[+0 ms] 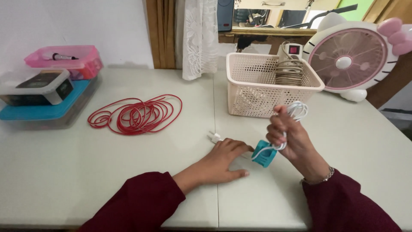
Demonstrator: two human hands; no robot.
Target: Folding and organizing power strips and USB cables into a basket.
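Head view: red cable (136,114) and basket (253,92) lie beyond the hands.

Table (128,172) bare in front and right; red cable coil (136,114) blocks left-centre, basket (271,83) and fan (349,60) behind, stacked boxes (45,92) far left.

Counted on the table (107,172): one red cable coil (136,114), one perforated basket (271,83) holding one coiled grey cord (288,71), and three stacked plastic boxes (49,92). One fan (354,58) stands behind. Two hands present: the left hand (223,161) and the right hand (289,137), with one white cable (296,111) on one teal winder (263,153).
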